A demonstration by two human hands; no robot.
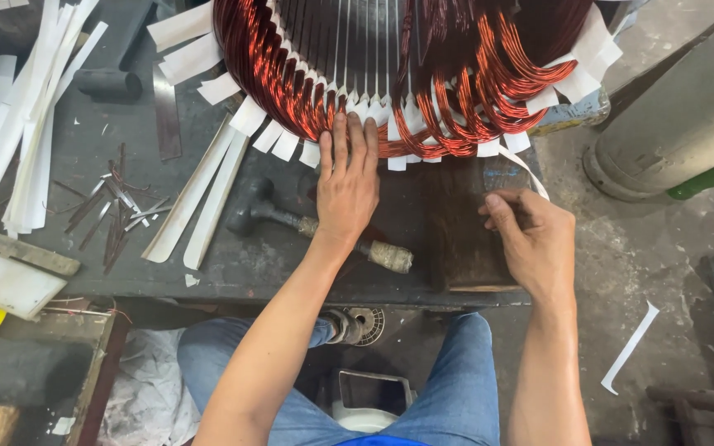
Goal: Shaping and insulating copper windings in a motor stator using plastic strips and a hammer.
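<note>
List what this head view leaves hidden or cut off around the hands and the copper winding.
- Stator winding: the top edge cuts off its upper part.
- Left hand: fingertips press the coils; what is under them is covered.
- Mallet: the left wrist hides the middle of its handle.
- Right hand: its grip on the white paper strip is hidden by curled fingers.

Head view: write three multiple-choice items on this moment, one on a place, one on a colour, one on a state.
1. Where do the left hand's fingertips rest?
A. on the stator's lower edge
B. on the mallet
C. on the yellow disc

2. What colour are the windings?
A. silver
B. coppery red
C. green

3. How is the right hand?
A. flat, open
B. curled beside a white strip
C. gripping the mallet

Key: 1 A, the left hand reaches the stator rim; 2 B, the windings shine coppery red; 3 B, the right hand is curled beside the white strip, while the mallet lies free.
</note>
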